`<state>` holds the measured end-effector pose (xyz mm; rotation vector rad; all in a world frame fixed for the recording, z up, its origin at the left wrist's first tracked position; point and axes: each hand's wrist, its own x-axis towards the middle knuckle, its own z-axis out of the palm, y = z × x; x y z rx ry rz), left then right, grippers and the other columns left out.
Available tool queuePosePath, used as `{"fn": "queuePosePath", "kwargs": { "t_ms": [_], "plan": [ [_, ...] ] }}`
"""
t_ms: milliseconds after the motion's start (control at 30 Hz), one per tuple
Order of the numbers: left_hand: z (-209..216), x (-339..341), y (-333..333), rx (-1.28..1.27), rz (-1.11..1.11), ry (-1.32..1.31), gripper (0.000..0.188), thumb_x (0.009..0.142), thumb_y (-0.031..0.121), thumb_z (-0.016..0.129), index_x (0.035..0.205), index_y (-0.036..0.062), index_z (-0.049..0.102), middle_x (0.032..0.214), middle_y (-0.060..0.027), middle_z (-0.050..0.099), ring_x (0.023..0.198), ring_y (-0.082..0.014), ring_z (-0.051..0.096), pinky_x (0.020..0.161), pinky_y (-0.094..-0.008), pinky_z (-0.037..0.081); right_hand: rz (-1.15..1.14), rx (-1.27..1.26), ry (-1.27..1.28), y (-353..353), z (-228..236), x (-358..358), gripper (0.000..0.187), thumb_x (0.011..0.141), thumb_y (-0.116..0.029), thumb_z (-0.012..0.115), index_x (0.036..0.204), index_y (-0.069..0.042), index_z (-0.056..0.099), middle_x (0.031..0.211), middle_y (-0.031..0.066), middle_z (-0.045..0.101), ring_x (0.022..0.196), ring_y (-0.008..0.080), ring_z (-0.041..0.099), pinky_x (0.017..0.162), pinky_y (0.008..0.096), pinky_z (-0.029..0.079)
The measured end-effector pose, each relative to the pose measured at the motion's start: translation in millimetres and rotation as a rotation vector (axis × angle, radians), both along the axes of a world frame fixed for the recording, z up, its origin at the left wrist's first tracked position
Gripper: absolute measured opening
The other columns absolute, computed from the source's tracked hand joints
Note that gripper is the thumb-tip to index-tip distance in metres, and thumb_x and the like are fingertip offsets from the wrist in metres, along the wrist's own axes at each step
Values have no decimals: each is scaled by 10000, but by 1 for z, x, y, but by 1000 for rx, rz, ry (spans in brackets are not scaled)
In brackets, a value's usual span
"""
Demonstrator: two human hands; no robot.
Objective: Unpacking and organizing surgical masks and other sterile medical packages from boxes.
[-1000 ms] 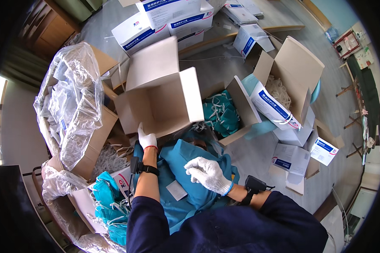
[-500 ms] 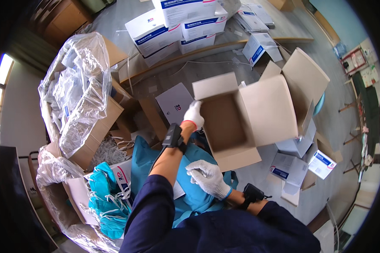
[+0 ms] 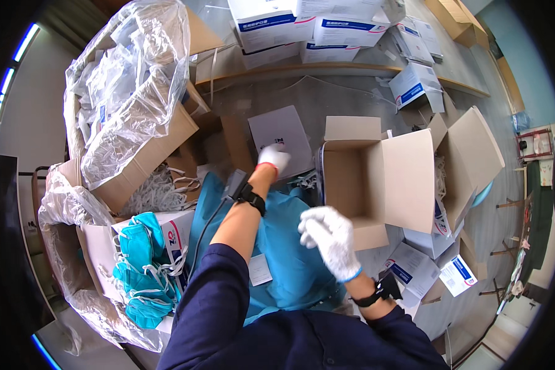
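Note:
My left hand (image 3: 274, 159), in a white knit glove with a red cuff, is over the near part of a white carton (image 3: 280, 131). Motion blurs its fingers, so their grip does not show. To the right stands an open carton (image 3: 351, 182) with a brown inside, its flaps folded out; neither hand touches it now. My right hand (image 3: 332, 242), gloved in white with a blue cuff, hovers by that carton's near left corner, fingers loosely bent and apart, nothing visible in them. Blue cloth (image 3: 290, 246) covers my lap, a white paper (image 3: 259, 270) on it.
At left, teal masks (image 3: 143, 268) with white straps spill over a carton. Behind them stands a plastic-lined box (image 3: 126, 92) of clear bags. White cartons (image 3: 345, 31) are stacked on the far platform. More opened cartons (image 3: 413, 268) lie at right.
My left hand has let go of the open carton's left edge and moved left to the white carton. My right hand has risen slightly. The view has shifted, too.

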<state>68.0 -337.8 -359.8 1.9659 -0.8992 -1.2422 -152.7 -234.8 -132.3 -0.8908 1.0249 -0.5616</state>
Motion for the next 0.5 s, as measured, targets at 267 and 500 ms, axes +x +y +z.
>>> {"fn": "queuePosePath", "kwargs": {
  "t_ms": [267, 500],
  "plan": [
    [-98, 36, 65, 224, 169, 50, 427, 854, 101, 528, 1260, 53, 653, 1250, -200, 659, 1217, -360, 596, 1026, -382, 469, 427, -571, 482, -118, -125, 83, 303, 910, -148, 614, 1189, -40, 659, 1038, 135, 720, 968, 252, 697, 842, 348, 547],
    [-54, 5, 53, 291, -19, -193, 430, 929, 163, 556, 1349, 71, 555, 1308, -218, 621, 1239, -382, 575, 1037, -407, 463, 791, -696, 968, -153, -230, 149, 389, 841, -223, 611, 1196, -64, 634, 1186, 212, 660, 1106, 395, 628, 939, 483, 505]
  ]
}}
